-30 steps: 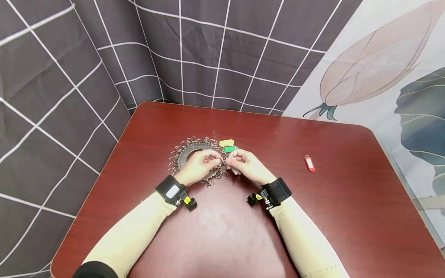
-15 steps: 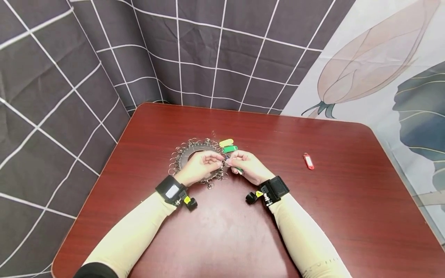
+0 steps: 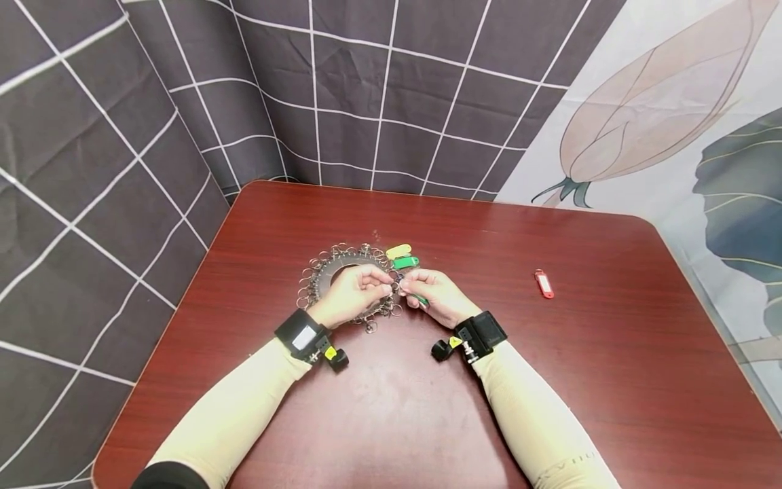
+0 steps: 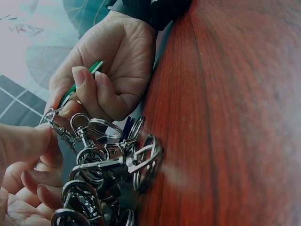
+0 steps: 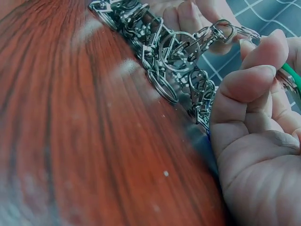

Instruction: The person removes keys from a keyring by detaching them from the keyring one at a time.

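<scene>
My left hand (image 3: 351,293) pinches a metal swivel clasp (image 4: 63,129) at the right side of a dark disc (image 3: 324,275). Many such clasps with split rings (image 4: 143,165) hang round the disc's rim. Close beside it, my right hand (image 3: 442,297) holds a green key tag (image 5: 292,74), partly hidden by the fingers. Thumb and forefinger of that hand meet at a small metal ring (image 4: 48,115) next to the left fingertips. A sliver of something blue (image 4: 127,127) shows among the rings. The left palm covers part of the disc in the head view.
A yellow key tag (image 3: 398,251) and another green key tag (image 3: 405,261) lie just beyond the hands, at the disc's edge. Off to the right, a red key tag (image 3: 543,284) lies on the brown table (image 3: 611,353). A grid-patterned curtain (image 3: 354,81) stands behind the table.
Over the last second the right hand has turned slightly, bringing the green tag more into sight below its fingers. The left hand has hardly moved.
</scene>
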Motion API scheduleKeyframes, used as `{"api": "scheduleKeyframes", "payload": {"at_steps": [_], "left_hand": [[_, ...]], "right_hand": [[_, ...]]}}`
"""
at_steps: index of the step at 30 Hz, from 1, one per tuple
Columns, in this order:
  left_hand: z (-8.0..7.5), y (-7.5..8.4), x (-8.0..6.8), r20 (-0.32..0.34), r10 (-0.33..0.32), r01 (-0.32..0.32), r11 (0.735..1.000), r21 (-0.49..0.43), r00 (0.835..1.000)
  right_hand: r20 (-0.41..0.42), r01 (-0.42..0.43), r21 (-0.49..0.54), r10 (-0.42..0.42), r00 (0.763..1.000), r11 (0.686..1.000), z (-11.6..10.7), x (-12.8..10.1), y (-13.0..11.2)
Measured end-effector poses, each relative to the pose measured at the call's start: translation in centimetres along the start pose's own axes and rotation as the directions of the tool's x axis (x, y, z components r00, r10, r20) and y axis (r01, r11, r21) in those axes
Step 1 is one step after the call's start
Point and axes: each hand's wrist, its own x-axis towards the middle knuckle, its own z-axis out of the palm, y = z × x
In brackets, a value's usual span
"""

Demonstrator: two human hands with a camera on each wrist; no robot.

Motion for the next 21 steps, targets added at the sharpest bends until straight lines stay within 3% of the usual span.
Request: {"api": "scheduleKeyframes", "payload": {"at_steps": [7, 14, 21], "left_hand": [[-0.2, 0.9, 0.0, 0.016, 0.084, -0.086, 0.986, 0.144, 0.996], [-0.6, 1.2, 0.1, 0.079, 0.041, -0.060, 0.964, 0.260, 0.996], [-0.6, 1.0, 0.6, 0.113, 0.040, -0.069, 0.963, 0.261, 0.993]], "right_hand": [[0.008, 0.021, 0.000, -0.021, 1.000, 1.000, 0.0, 0.1, -0.2], [-0.041, 0.008, 0.087, -0.004, 0.999, 0.996, 0.2, 0.2, -0.1], [-0.041, 0.001, 0.111, 0.003, 0.999, 0.994, 0.0, 0.3, -0.1]]}}
